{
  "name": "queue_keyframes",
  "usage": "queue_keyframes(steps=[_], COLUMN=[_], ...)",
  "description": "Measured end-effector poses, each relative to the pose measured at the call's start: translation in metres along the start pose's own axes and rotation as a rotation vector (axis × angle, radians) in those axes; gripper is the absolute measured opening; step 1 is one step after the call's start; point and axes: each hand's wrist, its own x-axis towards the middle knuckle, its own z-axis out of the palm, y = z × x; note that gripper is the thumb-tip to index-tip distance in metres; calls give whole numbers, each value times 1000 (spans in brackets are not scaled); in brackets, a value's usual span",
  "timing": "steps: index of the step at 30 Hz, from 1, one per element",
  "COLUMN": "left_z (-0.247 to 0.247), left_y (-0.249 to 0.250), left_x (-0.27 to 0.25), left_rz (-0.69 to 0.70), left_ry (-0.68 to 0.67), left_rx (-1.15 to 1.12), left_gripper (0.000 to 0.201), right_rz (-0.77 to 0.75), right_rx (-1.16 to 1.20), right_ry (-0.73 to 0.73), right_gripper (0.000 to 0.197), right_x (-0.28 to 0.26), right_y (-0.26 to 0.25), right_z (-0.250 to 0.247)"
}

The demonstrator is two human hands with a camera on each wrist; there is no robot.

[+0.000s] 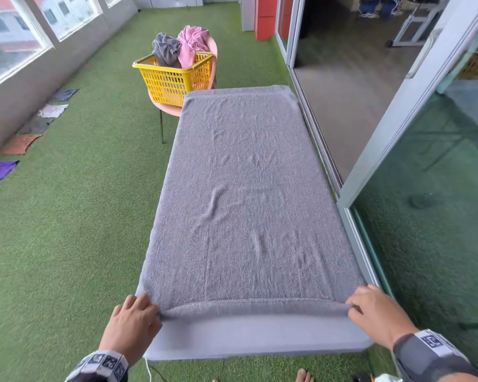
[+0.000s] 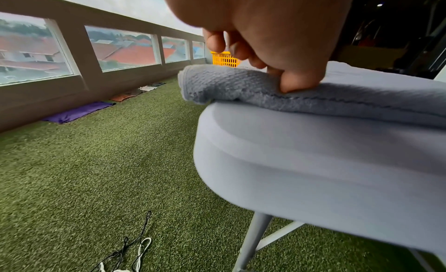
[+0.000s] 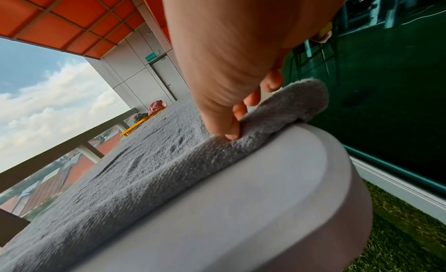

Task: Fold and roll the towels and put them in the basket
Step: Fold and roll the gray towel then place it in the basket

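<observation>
A large grey towel lies spread flat along a long grey table, with its near hem turned over into a low roll. My left hand pinches the roll's left end between thumb and curled fingers. My right hand pinches the right end the same way. A yellow basket stands past the table's far left corner on a pink chair, with a dark grey towel and a pink towel heaped in it.
Green artificial turf covers the floor. Several cloths lie along the left wall under the windows. A glass sliding door runs close along the table's right side. Cords lie on the turf by my feet.
</observation>
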Motion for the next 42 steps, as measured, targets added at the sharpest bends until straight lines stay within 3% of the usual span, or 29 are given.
queue_keyframes(steps=[8, 13, 17, 23, 30, 33, 36, 42], left_z=[-2, 9, 9, 6, 1, -4, -6, 6], left_y=[7, 8, 3, -1, 4, 8, 12, 12], left_x=[17, 15, 10, 6, -1, 7, 17, 22], left_rz=[-69, -18, 62, 47, 21, -50, -97, -50], left_ry=[42, 99, 81, 64, 17, 19, -13, 77], left_rx=[-206, -227, -157, -87, -29, -58, -139, -258], left_gripper=[29, 32, 35, 32, 28, 19, 27, 28], right_rz=[65, 57, 6, 20, 66, 127, 161, 102], right_rx=[63, 24, -84, -124, 33, 67, 90, 28], right_ry=[102, 154, 90, 62, 18, 17, 57, 129], right_gripper=[18, 22, 33, 7, 37, 32, 21, 30], right_x=[11, 9, 6, 0, -5, 3, 7, 5], right_y=[-7, -3, -6, -9, -10, -12, -13, -4], right_z=[-8, 10, 11, 7, 2, -2, -4, 7])
